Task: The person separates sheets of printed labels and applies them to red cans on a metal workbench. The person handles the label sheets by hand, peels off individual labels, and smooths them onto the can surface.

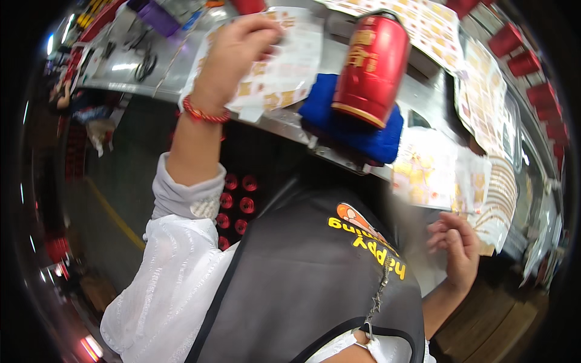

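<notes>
A shiny red can-shaped container (372, 69) with gold markings lies tilted on a folded blue cloth (318, 109) at the bench edge. To its left, my left hand (242, 57) is raised over a white sheet of gold and red stickers (293, 66). Its fingers are curled together, and whatever they may hold is hidden. A red cord bracelet circles that wrist. My right hand (457, 248) hovers low on the right, beside a fanned stack of sheets (499, 196). Its fingers are loosely bent and apart, with nothing visible in them. Near it lies another sticker sheet (423, 169).
More sticker sheets (484, 91) cover the far right of the metal bench (130, 63). Several red containers (523, 62) line the right rim. A purple bottle (156, 17) lies at the back left. Round red items (247, 204) sit in rows below the bench.
</notes>
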Available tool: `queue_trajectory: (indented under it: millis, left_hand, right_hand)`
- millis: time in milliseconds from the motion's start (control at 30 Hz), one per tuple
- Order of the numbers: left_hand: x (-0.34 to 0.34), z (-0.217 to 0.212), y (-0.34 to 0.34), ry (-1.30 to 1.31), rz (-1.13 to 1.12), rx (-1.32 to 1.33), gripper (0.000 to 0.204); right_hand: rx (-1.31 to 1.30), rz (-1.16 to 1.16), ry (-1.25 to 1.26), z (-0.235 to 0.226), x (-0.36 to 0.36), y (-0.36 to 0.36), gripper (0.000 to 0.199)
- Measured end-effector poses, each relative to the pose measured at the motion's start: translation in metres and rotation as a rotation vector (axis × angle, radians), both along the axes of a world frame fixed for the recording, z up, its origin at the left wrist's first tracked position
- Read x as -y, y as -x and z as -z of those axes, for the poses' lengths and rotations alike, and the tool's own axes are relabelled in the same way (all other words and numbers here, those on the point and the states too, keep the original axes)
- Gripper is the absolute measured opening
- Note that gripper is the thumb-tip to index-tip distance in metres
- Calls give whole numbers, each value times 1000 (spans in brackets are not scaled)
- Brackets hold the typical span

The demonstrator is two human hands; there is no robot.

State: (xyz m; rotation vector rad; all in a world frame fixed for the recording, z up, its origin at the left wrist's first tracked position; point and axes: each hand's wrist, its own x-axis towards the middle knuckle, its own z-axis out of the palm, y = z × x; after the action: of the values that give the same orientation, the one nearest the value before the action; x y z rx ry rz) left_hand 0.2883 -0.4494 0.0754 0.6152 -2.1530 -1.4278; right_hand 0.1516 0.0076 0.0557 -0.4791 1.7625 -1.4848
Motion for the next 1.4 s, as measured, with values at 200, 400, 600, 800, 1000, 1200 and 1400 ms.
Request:
queue_trajectory:
  millis: [200, 400, 600, 800, 1000, 1200, 1400]
  left_hand:
    - [200, 136, -171, 150, -579, 569, 63]
    - [162, 94, -160, -157, -554, 422, 48]
    - [178, 89, -144, -217, -331, 392, 49]
    - [183, 96, -141, -407, -168, 231, 56]
    - [180, 86, -139, -571, -10, 11, 37]
    - [154, 26, -154, -122, -23, -41, 30]
    - [123, -67, -126, 34, 123, -196, 27]
  right_hand:
    - [-133, -195, 264, -57, 145, -18, 43]
    - [-1517, -637, -315, -28, 325, -21, 32]
    - [-1184, -813, -841, 20, 401, 19, 54]
    - [-1029, -758, -710, 25, 410, 16, 71]
    - [-499, -474, -398, -9, 408, 5, 57]
    - [-690, -356, -169, -53, 391, -9, 43]
    - [-745, -472, 124, -107, 332, 58, 41]
